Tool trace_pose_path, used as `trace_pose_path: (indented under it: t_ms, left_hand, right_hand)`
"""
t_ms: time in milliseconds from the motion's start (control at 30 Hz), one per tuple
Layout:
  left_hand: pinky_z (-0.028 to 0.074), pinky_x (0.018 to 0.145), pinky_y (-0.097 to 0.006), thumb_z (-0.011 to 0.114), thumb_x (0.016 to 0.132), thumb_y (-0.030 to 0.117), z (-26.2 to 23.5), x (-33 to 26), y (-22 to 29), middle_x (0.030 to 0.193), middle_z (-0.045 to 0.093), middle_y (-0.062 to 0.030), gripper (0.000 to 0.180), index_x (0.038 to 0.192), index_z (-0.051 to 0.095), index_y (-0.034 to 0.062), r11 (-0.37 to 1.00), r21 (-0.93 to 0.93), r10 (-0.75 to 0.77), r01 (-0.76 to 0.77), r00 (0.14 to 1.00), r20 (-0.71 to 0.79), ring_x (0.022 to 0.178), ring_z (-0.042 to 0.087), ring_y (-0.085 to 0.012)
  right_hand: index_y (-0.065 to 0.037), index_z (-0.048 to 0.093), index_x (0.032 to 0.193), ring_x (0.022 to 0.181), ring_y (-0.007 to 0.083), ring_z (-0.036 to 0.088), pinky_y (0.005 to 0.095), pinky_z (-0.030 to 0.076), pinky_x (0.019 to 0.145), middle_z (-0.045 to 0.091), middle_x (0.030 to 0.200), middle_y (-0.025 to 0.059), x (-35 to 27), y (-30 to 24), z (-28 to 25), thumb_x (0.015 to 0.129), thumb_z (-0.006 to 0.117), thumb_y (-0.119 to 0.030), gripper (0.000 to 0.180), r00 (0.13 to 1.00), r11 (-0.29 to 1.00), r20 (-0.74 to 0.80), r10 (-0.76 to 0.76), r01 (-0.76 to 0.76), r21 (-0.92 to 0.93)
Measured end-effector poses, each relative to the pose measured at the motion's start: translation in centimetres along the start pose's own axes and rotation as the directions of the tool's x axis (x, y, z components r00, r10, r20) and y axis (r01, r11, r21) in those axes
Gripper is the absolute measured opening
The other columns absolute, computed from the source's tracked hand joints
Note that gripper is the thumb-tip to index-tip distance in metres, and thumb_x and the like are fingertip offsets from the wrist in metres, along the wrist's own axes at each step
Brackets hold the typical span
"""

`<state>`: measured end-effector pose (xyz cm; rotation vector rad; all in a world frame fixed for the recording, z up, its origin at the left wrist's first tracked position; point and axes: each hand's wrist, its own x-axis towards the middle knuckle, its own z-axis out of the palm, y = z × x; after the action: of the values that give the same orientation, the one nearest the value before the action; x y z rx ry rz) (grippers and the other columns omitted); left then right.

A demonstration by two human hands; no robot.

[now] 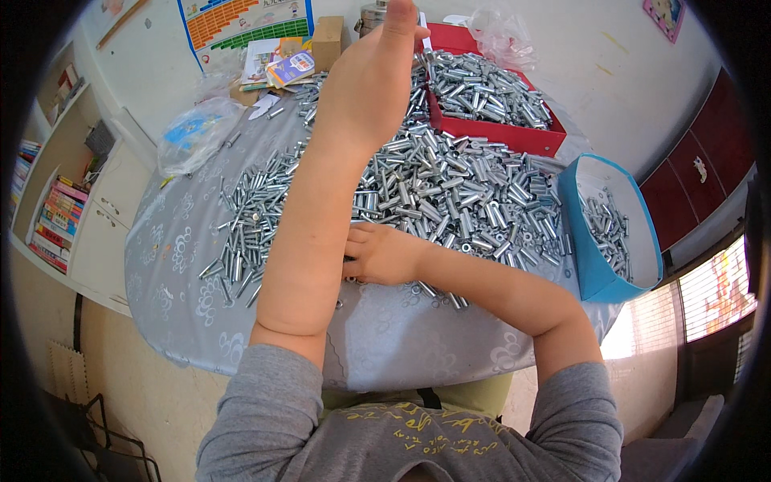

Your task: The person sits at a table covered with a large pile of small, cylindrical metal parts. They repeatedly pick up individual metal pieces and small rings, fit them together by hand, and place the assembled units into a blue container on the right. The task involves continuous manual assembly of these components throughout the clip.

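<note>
My left hand (373, 88) is stretched far forward over the table, beside the red box (498, 136). Its thumb points away from me, and the other fingers are mostly hidden, so any hold is out of sight. My right hand (385, 253) rests low at the front edge of a wide heap of silvery metal sleeves and bolts (450, 185). Its fingertips disappear behind my left forearm. Similar metal parts (490, 88) fill the red box.
A blue fabric bin (614, 277) with longer bolts stands at the right edge. A clear plastic bag (197, 136) lies at left. Booklets (289, 71) and a cardboard box (328, 42) sit at the back. The patterned grey tablecloth (181, 281) covers the round table.
</note>
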<state>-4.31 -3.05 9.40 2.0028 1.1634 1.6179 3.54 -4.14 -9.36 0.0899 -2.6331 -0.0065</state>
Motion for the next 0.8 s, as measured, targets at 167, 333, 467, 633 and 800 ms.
trace_pose_path:
  t_ms: [167,333,467,633,800]
  left_hand:
    - [0.039,0.077,-0.035,0.006,0.082,0.068,0.0,-0.8,-1.6,0.082,0.060,-0.0155,0.085,0.104,0.058,0.0042,0.991,0.063,-0.121,0.121,0.993,0.001,0.085,0.057,-0.0313]
    - [0.023,0.050,-0.024,0.011,0.083,0.067,1.8,-2.0,-2.1,0.051,0.026,0.0052,0.081,0.106,0.058,0.0051,0.992,-0.065,-0.111,0.106,0.990,-0.082,0.050,0.028,-0.0074]
    - [0.042,0.076,-0.039,0.010,0.085,0.063,2.5,-2.4,-1.7,0.086,0.061,-0.0171,0.076,0.108,0.054,0.0053,0.983,0.112,-0.155,0.148,0.986,0.060,0.088,0.056,-0.0346]
    - [0.043,0.066,-0.041,0.015,0.087,0.059,2.2,-2.7,-1.0,0.073,0.060,-0.0167,0.069,0.100,0.054,0.0041,0.977,0.191,-0.129,0.094,0.975,0.180,0.078,0.057,-0.0364]
    - [0.043,0.065,-0.042,0.018,0.087,0.058,2.5,-2.9,-1.1,0.075,0.060,-0.0169,0.066,0.097,0.054,0.0046,0.975,0.220,-0.087,0.037,0.972,0.221,0.077,0.057,-0.0370]
  right_hand:
    - [-0.012,0.062,0.081,0.083,0.0280,0.057,0.0382,0.046,0.072,0.060,0.086,0.0084,-0.5,0.2,-7.6,0.060,0.057,-0.004,0.022,0.927,0.950,-0.245,0.283,-0.236,0.204]
    - [-0.002,0.059,0.074,0.063,0.0126,0.053,0.0239,0.041,0.060,0.058,0.070,0.0045,-1.6,2.6,-17.5,0.070,0.049,0.005,0.013,0.301,0.849,-0.832,0.466,-0.416,0.325]
    - [0.000,0.058,0.079,0.063,0.0075,0.048,0.0210,0.038,0.056,0.055,0.072,0.0016,-1.4,2.2,-19.3,0.078,0.048,0.001,0.010,0.029,0.879,-0.881,0.473,-0.079,0.469]
    - [0.000,0.057,0.085,0.063,0.0054,0.046,0.0196,0.036,0.055,0.054,0.073,0.0006,-0.2,2.0,-18.3,0.085,0.051,-0.014,0.015,0.116,0.757,-0.757,0.643,-0.244,0.606]
    - [0.000,0.058,0.087,0.058,0.0041,0.043,0.0192,0.034,0.052,0.051,0.064,-0.0021,0.3,1.8,-18.0,0.085,0.056,-0.023,0.023,0.244,0.591,-0.546,0.801,-0.465,0.659]
